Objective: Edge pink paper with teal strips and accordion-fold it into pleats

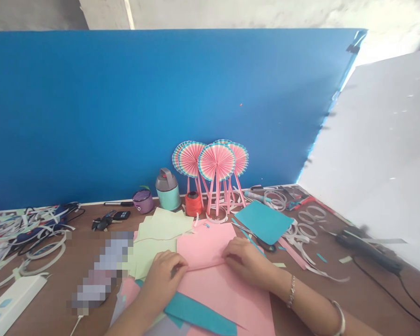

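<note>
A pink sheet of paper (206, 245) lies before me with its near edge bent into a narrow fold. At the left end of that fold, my left hand (165, 273) pinches the paper between thumb and fingers. My right hand (244, 261) grips the right end, its fingertips curled against the crease. Under both lies more pink paper (227, 289), with a teal strip (205, 312) across its near side. Pale green sheets (161, 228) spread beyond my left hand. Beyond my right hand are a teal sheet (264, 219) and a dark-handled tool (267, 244), partly hidden.
Pink pleated paper fans (217, 161) stand against the blue partition (126, 107). Beside them are a red tub (193, 204), a teal lidded container (168, 196) and a purple pot (143, 201). White strips, a power strip (16, 303) and a corded black tool (371, 252) flank the work.
</note>
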The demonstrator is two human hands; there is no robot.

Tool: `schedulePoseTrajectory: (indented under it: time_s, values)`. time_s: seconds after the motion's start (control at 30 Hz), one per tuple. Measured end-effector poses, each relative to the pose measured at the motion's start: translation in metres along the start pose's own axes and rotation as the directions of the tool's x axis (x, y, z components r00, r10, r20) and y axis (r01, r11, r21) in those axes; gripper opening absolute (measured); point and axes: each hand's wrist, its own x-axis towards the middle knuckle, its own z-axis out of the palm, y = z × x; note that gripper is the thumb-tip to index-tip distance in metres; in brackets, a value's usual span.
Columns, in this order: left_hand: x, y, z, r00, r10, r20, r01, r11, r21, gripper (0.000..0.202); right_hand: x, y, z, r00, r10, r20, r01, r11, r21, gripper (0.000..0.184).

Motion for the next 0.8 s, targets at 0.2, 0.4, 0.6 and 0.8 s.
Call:
schedulePoseTrajectory:
  time_s: [0.2,0.4,0.6,0.8]
  values:
    - [0.004,-0.002,0.004,0.995,-0.098,-0.013,0.097,0.994,-0.046,0.016,0.001,-0.001,0.002,0.988,0.147,-0.034,-0.145,0.988,0.061,0.017]
    - [0.008,-0.001,0.004,0.994,-0.113,-0.003,0.113,0.993,-0.018,0.021,0.004,-0.005,0.001,0.974,0.227,-0.011,-0.226,0.972,0.056,0.016]
    - [0.009,0.000,0.005,0.994,-0.111,-0.005,0.111,0.992,0.056,0.021,0.008,-0.002,0.002,0.968,0.252,0.008,-0.252,0.966,0.054,0.016]
    - [0.009,0.005,0.005,0.993,-0.120,-0.017,0.121,0.985,0.121,0.021,0.009,0.005,0.004,0.955,0.294,0.033,-0.296,0.950,0.099,0.015]
